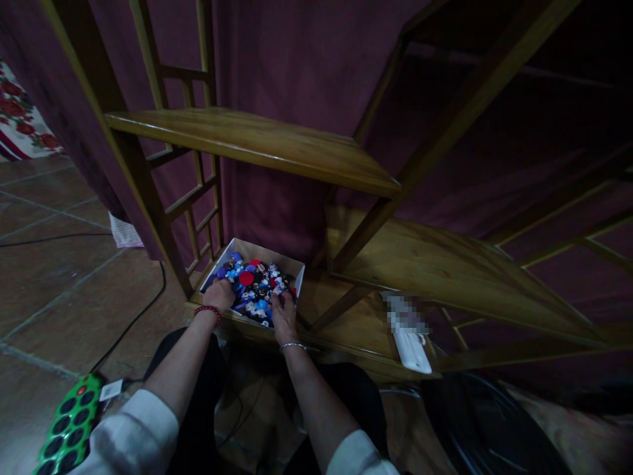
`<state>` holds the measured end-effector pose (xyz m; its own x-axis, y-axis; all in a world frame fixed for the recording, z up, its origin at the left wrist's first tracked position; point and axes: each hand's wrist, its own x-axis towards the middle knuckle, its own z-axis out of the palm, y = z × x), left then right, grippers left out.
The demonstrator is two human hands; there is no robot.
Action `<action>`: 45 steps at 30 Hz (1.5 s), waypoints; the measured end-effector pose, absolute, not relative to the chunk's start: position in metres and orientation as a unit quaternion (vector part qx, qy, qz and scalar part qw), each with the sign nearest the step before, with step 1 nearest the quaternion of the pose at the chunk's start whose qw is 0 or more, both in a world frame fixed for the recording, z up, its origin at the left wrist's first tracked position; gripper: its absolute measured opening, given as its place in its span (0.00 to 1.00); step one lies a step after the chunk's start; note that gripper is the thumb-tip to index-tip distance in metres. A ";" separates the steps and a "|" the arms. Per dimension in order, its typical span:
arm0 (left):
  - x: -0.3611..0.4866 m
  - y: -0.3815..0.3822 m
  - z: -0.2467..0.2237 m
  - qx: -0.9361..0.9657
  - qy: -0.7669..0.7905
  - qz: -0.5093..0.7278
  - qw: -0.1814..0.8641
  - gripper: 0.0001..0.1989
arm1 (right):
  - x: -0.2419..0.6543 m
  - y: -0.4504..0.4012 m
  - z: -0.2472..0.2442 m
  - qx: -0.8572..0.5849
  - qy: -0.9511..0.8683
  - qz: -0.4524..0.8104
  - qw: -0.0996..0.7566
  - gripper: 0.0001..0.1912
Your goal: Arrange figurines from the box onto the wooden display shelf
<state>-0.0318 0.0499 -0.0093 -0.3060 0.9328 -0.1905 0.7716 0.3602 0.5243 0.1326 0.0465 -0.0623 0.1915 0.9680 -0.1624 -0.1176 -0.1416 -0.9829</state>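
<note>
A white cardboard box (300,276) filled with small colourful figurines (257,309) sits on the lowest wooden shelf. My left hand (219,295), with a red bead bracelet on the wrist, is at the box's front left corner. Its fingers are curled, and what they hold is hidden. At the right front of the box, my right hand (283,316) has its fingers down among the figurines, pinching at a small pale one. A silver bracelet circles that wrist. Among the pieces lies a round red one (246,278).
Wooden shelf boards (257,142) jut out above and to the right. A white power strip (411,349) lies at the lower shelf's right end. On the tiled floor at left rest a green object with dark round cups (72,425) and a black cable (133,323). Purple curtain hangs behind.
</note>
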 end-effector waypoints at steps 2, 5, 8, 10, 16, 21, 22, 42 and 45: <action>-0.032 0.049 -0.007 0.543 0.801 0.143 0.209 0.13 | 0.133 0.046 -0.063 -0.555 -0.392 0.509 0.529 0.15; -0.032 0.050 -0.002 0.536 0.803 0.171 0.199 0.14 | 0.134 0.046 -0.063 -0.556 -0.409 0.500 0.523 0.15; -0.029 0.053 0.002 0.478 0.785 0.303 0.252 0.12 | 0.134 0.046 -0.063 -0.556 -0.435 0.482 0.519 0.14; -0.023 0.056 0.004 0.386 0.736 0.428 0.356 0.11 | 0.135 0.045 -0.062 -0.556 -0.443 0.476 0.518 0.14; -0.002 0.060 0.007 0.185 0.490 0.589 0.615 0.10 | 0.137 0.043 -0.058 -0.540 -0.432 0.491 0.530 0.23; 0.005 0.059 0.004 0.123 0.417 0.607 0.665 0.12 | 0.136 0.045 -0.053 -0.507 -0.402 0.531 0.547 0.24; 0.006 0.059 0.003 0.117 0.413 0.610 0.666 0.12 | 0.135 0.047 -0.052 -0.505 -0.382 0.539 0.555 0.24; 0.024 0.054 0.009 0.060 0.392 0.582 0.710 0.06 | 0.146 0.046 -0.019 -0.436 -0.277 0.624 0.586 0.20; 0.024 0.052 0.007 0.087 0.362 0.596 0.712 0.08 | 0.152 0.048 -0.016 -0.459 -0.262 0.611 0.589 0.22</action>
